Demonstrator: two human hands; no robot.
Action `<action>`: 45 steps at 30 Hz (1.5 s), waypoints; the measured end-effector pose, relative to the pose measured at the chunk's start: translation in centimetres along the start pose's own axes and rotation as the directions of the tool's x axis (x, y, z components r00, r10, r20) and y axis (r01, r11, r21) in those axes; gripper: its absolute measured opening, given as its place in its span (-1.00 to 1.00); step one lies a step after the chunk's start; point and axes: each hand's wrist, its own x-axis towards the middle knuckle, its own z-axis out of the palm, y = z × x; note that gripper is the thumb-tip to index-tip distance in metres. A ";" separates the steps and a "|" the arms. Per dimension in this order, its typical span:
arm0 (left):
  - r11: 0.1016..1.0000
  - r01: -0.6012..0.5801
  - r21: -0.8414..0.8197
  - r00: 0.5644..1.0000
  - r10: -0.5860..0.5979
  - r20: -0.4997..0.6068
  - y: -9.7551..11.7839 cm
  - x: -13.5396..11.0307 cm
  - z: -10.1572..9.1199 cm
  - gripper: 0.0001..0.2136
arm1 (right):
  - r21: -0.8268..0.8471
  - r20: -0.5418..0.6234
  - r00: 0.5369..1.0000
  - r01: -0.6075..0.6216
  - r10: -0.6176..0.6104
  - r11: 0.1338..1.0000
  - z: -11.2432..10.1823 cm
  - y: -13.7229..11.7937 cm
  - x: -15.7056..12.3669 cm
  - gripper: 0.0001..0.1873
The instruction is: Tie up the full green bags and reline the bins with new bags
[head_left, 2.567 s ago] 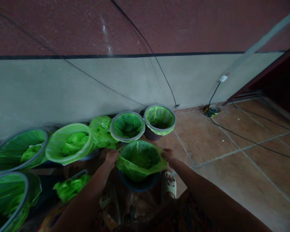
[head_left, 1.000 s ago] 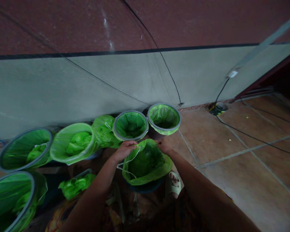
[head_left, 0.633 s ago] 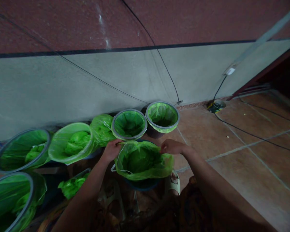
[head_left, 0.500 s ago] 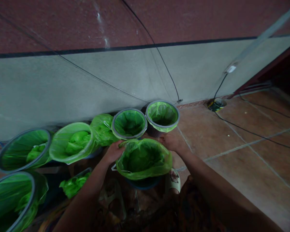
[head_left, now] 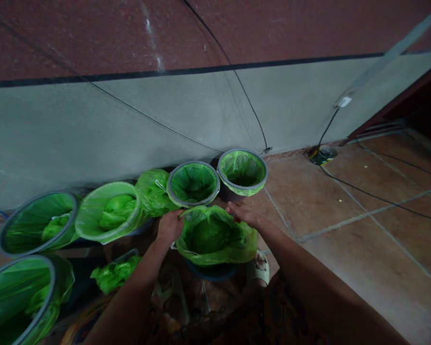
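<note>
A translucent green trash bag (head_left: 215, 256) lines a dark blue bin (head_left: 213, 274) on the floor between my feet, its edge folded loosely out over the bin's rim. My left hand (head_left: 170, 225) is closed on the bag's edge at the left side. At the far right side, my right hand (head_left: 246, 214) has its fingers bent around the bag's edge. Just beyond my hands stand two grey-rimmed bins, the left one (head_left: 194, 163) and the right one (head_left: 242, 188), both lined with green bags.
To the left stand more lined bins, including a large one (head_left: 7, 244), a light green-covered one (head_left: 107, 235) and a near one (head_left: 52, 287). A crumpled green bag (head_left: 117, 273) lies near my left arm. A cable (head_left: 377, 201) and a can (head_left: 323, 155) are on the tiles at right.
My right hand has shifted slightly left along the bag's far edge, its fingers now more in view. My left hand stays on the left edge. The view has moved slightly.
</note>
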 end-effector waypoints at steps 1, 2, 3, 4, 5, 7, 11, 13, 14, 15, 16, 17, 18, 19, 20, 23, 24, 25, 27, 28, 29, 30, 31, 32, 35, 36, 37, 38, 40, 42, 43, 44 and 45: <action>1.000 -0.005 -0.011 1.000 0.005 -0.004 -0.1 0.0 0.0 -0.66 | 0.040 0.005 1.000 -0.025 0.025 0.999 0.0 0.0 -0.1 -0.54; 1.000 -0.014 -0.026 1.000 0.013 -0.008 -0.1 -0.1 0.0 -0.65 | 0.072 0.009 0.999 -0.051 0.050 0.996 0.0 0.0 -0.1 -0.56; 0.999 -0.021 -0.043 1.000 0.020 -0.016 -0.1 -0.1 0.0 -0.64 | 0.091 0.019 0.997 -0.074 0.072 0.993 0.1 0.0 -0.2 -0.56; 0.998 -0.025 -0.061 0.999 0.024 -0.027 -0.1 -0.2 0.0 -0.63 | 0.094 0.035 0.996 -0.090 0.087 0.992 0.2 0.0 -0.2 -0.56; 0.996 -0.028 -0.080 0.999 0.025 -0.039 -0.1 -0.2 0.1 -0.62 | 0.088 0.059 0.994 -0.100 0.095 0.991 0.3 0.0 -0.2 -0.57; 0.993 -0.032 -0.115 0.998 0.026 -0.055 -0.2 -0.1 0.3 -0.61 | 0.063 0.117 0.989 -0.101 0.093 0.993 0.5 0.1 -0.1 -0.61; 0.989 -0.062 -0.135 0.997 0.056 -0.047 -0.4 0.0 0.8 -0.57 | -0.043 0.216 0.973 -0.080 0.087 0.996 1.1 0.5 -0.1 -0.63; 0.987 -0.095 -0.129 0.995 0.089 -0.050 -0.4 0.1 1.1 -0.56 | -0.097 0.231 0.966 -0.092 0.113 0.991 1.5 0.8 -0.1 -0.62; 0.984 -0.116 -0.133 0.993 0.110 -0.052 -0.4 0.1 1.3 -0.56 | -0.110 0.237 0.964 -0.099 0.123 0.989 1.7 0.9 -0.1 -0.61; 0.980 -0.141 -0.143 0.989 0.134 -0.054 -0.4 0.1 1.4 -0.55 | -0.114 0.248 0.960 -0.103 0.129 0.988 1.9 1.0 -0.1 -0.61; 0.974 -0.165 -0.157 0.986 0.158 -0.055 -0.4 0.1 1.4 -0.55 | -0.111 0.276 0.952 -0.103 0.130 0.989 2.0 1.1 -0.2 -0.62; 0.968 -0.183 -0.170 0.983 0.176 -0.057 -0.4 0.0 1.4 -0.54 | -0.103 0.312 0.942 -0.099 0.127 0.990 2.1 1.1 -0.2 -0.63; 0.966 -0.190 -0.177 0.981 0.182 -0.060 -0.3 0.0 1.3 -0.54 | -0.100 0.348 0.929 -0.095 0.124 0.990 2.1 1.1 -0.2 -0.65; 0.966 -0.189 -0.176 0.982 0.181 -0.060 -0.3 0.0 1.2 -0.54 | -0.100 0.374 0.920 -0.082 0.114 0.992 2.0 1.0 -0.2 -0.66; 0.970 -0.180 -0.164 0.983 0.172 -0.058 -0.3 0.0 1.0 -0.54 | -0.097 0.380 0.921 -0.055 0.088 0.994 1.7 0.9 -0.2 -0.67; 0.986 -0.134 -0.100 0.990 0.129 -0.051 -0.3 -0.2 0.5 -0.55 | -0.030 0.255 0.964 0.082 -0.072 0.996 0.3 0.2 -0.3 -0.71; 0.989 -0.122 -0.077 0.992 0.119 -0.051 -0.2 -0.2 0.3 -0.55 | 0.003 0.189 0.974 0.123 -0.121 0.992 -0.4 -0.2 -0.4 -0.71; 0.992 -0.112 -0.055 0.992 0.109 -0.057 -0.2 -0.3 0.2 -0.55 | 0.026 0.125 0.980 0.154 -0.157 0.988 -1.2 -0.6 -0.5 -0.71; 0.996 -0.087 -0.013 0.993 0.086 -0.075 -0.1 -0.4 0.1 -0.56 | -0.014 0.019 0.983 0.185 -0.185 0.983 -2.6 -1.3 -0.8 -0.73; 0.997 -0.072 0.005 0.994 0.072 -0.086 -0.1 -0.5 0.1 -0.56 | -0.081 -0.021 0.980 0.196 -0.198 0.977 -3.2 -1.6 -1.1 -0.75; 0.998 -0.055 0.021 0.994 0.056 -0.096 -0.1 -0.5 0.1 -0.57 | -0.168 -0.057 0.975 0.204 -0.216 0.965 -3.6 -1.8 -1.3 -0.78; 0.999 -0.034 0.035 0.994 0.037 -0.104 -0.1 -0.6 0.1 -0.58 | -0.263 -0.088 0.968 0.205 -0.235 0.943 -3.9 -2.0 -1.5 -0.81; 0.999 -0.013 0.047 0.994 0.019 -0.112 -0.1 -0.6 0.2 -0.59 | -0.355 -0.117 0.960 0.198 -0.254 0.914 -4.0 -2.1 -1.7 -0.83; 0.998 0.009 0.057 0.993 -0.002 -0.117 -0.1 -0.6 0.2 -0.60 | -0.434 -0.143 0.952 0.185 -0.270 0.882 -4.1 -2.1 -1.9 -0.84; 0.994 0.077 0.079 0.992 -0.068 -0.103 -0.1 -0.6 0.0 -0.62 | -0.575 -0.229 0.931 0.106 -0.284 0.811 -3.9 -2.0 -2.3 -0.78; 0.992 0.094 0.079 0.992 -0.087 -0.087 -0.1 -0.5 -0.1 -0.63 | -0.598 -0.251 0.927 0.078 -0.278 0.798 -3.8 -2.0 -2.4 -0.75; 0.991 0.110 0.074 0.992 -0.105 -0.068 -0.2 -0.5 -0.2 -0.64 | -0.614 -0.264 0.926 0.055 -0.271 0.788 -3.7 -2.0 -2.5 -0.73; 0.990 0.122 0.066 0.992 -0.119 -0.048 -0.3 -0.4 -0.2 -0.66 | -0.625 -0.272 0.926 0.039 -0.264 0.780 -3.7 -1.9 -2.6 -0.71; 0.989 0.146 0.034 0.989 -0.146 0.002 -0.6 -0.2 -0.4 -0.67 | -0.626 -0.270 0.929 0.030 -0.253 0.779 -3.8 -1.8 -2.6 -0.66; 0.986 0.165 -0.039 0.983 -0.161 0.083 -1.2 -0.1 -0.5 -0.68 | -0.596 -0.278 0.931 0.027 -0.238 0.802 -4.0 -1.7 -2.7 -0.55; 0.981 0.168 -0.099 0.979 -0.155 0.131 -1.5 -0.1 -0.6 -0.69 | -0.576 -0.289 0.930 0.020 -0.226 0.817 -4.2 -1.5 -2.6 -0.47; 0.971 0.167 -0.171 0.976 -0.138 0.171 -1.9 -0.2 -0.7 -0.69 | -0.558 -0.298 0.931 0.010 -0.212 0.830 -4.3 -1.3 -2.6 -0.41; 0.955 0.166 -0.247 0.974 -0.120 0.191 -2.2 -0.3 -0.8 -0.70 | -0.548 -0.301 0.933 -0.002 -0.195 0.836 -4.4 -1.0 -2.5 -0.37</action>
